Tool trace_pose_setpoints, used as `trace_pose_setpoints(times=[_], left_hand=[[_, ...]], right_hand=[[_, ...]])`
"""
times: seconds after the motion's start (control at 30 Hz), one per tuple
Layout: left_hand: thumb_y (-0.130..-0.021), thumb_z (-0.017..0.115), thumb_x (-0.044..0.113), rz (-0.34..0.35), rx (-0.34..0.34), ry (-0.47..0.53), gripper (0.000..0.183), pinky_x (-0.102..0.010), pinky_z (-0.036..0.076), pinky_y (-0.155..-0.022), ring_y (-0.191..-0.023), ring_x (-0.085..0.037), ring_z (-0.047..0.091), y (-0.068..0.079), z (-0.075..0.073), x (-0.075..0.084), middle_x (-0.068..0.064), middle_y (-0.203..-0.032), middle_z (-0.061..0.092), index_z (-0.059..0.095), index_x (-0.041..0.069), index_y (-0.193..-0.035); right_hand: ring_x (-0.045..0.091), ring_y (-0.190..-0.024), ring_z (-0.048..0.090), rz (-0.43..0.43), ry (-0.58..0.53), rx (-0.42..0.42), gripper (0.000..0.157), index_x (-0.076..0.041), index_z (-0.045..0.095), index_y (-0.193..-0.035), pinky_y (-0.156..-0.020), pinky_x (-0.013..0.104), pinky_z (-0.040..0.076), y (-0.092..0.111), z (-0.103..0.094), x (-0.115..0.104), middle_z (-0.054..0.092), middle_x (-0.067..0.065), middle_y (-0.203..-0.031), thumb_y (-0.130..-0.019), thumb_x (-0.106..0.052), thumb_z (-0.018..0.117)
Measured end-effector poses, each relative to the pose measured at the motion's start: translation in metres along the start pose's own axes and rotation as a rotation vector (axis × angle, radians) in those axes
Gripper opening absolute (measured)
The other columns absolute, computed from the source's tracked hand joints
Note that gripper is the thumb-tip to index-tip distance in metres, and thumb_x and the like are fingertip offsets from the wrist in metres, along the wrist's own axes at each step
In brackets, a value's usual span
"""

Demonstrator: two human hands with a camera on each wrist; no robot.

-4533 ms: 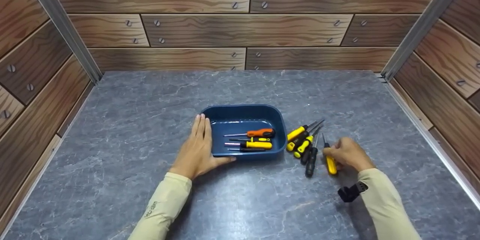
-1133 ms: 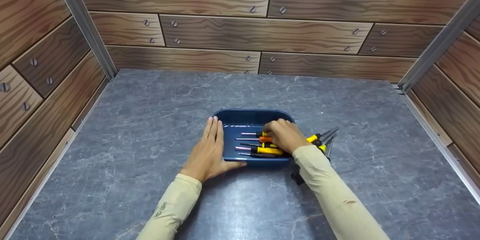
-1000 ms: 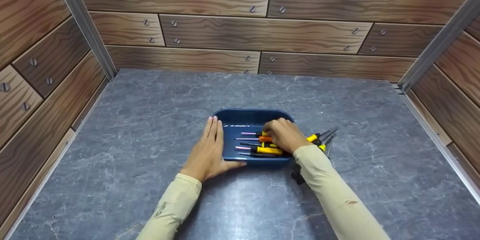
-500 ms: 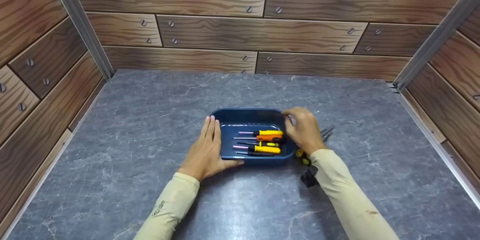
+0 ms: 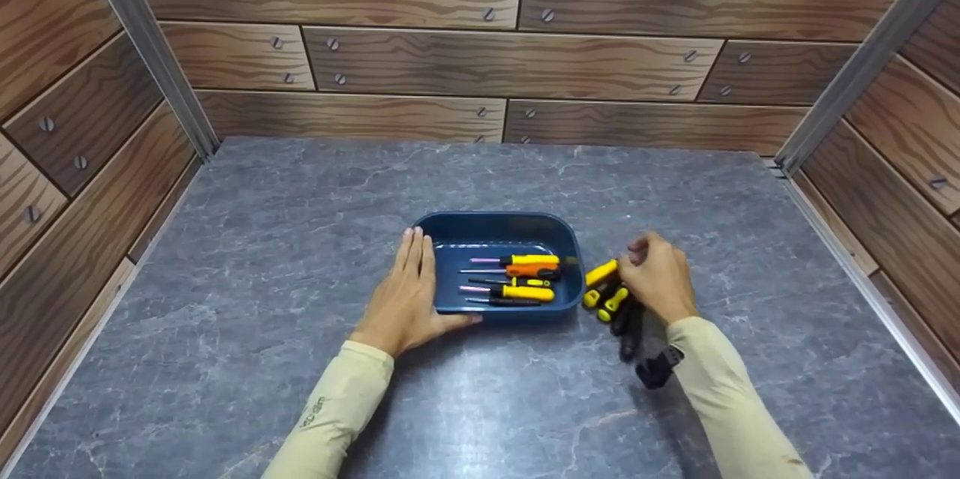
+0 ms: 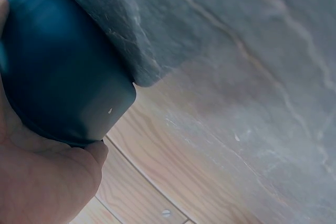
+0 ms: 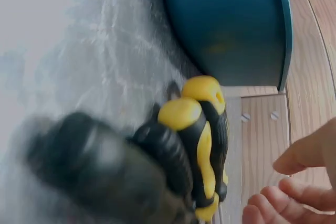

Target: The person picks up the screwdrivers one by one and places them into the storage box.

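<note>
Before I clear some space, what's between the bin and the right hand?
Yellow and black screwdriver handles lie between the bin and the right hand, as the head view shows.

I can make out one bit of writing from here: dark lettering (image 5: 313,413) running along the pale sleeve (image 5: 334,396) on the person's left forearm. It seems to end in "slim"; the opening letters are too blurred to read.

Glare whitens the tabletop (image 5: 465,411); a black handle (image 7: 100,161) blurs in the right-wrist view.
</note>
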State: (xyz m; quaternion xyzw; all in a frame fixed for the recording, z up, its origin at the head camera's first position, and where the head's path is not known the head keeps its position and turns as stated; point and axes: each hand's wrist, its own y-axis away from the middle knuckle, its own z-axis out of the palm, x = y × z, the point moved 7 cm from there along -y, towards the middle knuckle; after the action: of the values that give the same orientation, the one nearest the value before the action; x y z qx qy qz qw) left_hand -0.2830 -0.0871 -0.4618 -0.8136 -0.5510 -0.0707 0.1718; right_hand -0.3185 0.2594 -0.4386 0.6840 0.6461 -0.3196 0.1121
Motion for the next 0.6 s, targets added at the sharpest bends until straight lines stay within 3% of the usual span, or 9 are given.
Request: trace_pose_setpoints(times=[0.17, 0.33, 0.4, 0.6], left_hand=[[-0.073, 0.064, 0.084, -0.004, -0.008, 0.001, 0.135, -0.047, 0.024, -0.121, -0.153, -0.041, 0.008, -0.001, 0.0, 0.0, -0.03, -0.164, 0.009, 0.016, -0.011, -0.157], [-0.074, 0.062, 0.085, 0.002, -0.005, -0.011, 0.135, -0.047, 0.022, -0.121, -0.153, -0.041, 0.008, -0.001, 0.0, -0.001, -0.031, -0.164, 0.01, 0.016, -0.012, -0.156], [-0.074, 0.062, 0.085, 0.003, -0.006, -0.018, 0.135, -0.047, 0.022, -0.121, -0.153, -0.041, 0.009, -0.001, 0.0, -0.001, -0.031, -0.164, 0.01, 0.016, -0.011, -0.156], [-0.074, 0.063, 0.084, 0.013, 0.015, -0.02, 0.134, -0.047, 0.025, -0.12, -0.153, -0.041, 0.01, -0.001, 0.0, 0.0, -0.031, -0.164, 0.012, 0.018, -0.012, -0.156]], right_hand=[[0.033, -0.084, 0.063, 0.101, 0.039, -0.193, 0.028, 0.002, 0.059, -0.1, -0.077, 0.045, 0.049, 0.009, -0.004, 0.018, 0.067, 0.016, -0.091, -0.086, -0.021, 0.067], [0.023, -0.073, 0.052, 0.145, 0.035, -0.389, 0.027, -0.009, 0.051, -0.08, -0.064, 0.034, 0.041, 0.02, 0.0, 0.033, 0.054, 0.005, -0.076, -0.087, -0.029, 0.067], [0.02, -0.07, 0.049, 0.174, 0.023, -0.446, 0.029, -0.01, 0.048, -0.08, -0.061, 0.032, 0.04, 0.027, 0.002, 0.039, 0.049, 0.002, -0.075, -0.087, -0.03, 0.068], [0.02, -0.069, 0.053, 0.233, 0.034, -0.496, 0.035, -0.004, 0.052, -0.091, -0.059, 0.031, 0.046, 0.038, 0.003, 0.049, 0.053, 0.005, -0.079, -0.086, -0.033, 0.07]])
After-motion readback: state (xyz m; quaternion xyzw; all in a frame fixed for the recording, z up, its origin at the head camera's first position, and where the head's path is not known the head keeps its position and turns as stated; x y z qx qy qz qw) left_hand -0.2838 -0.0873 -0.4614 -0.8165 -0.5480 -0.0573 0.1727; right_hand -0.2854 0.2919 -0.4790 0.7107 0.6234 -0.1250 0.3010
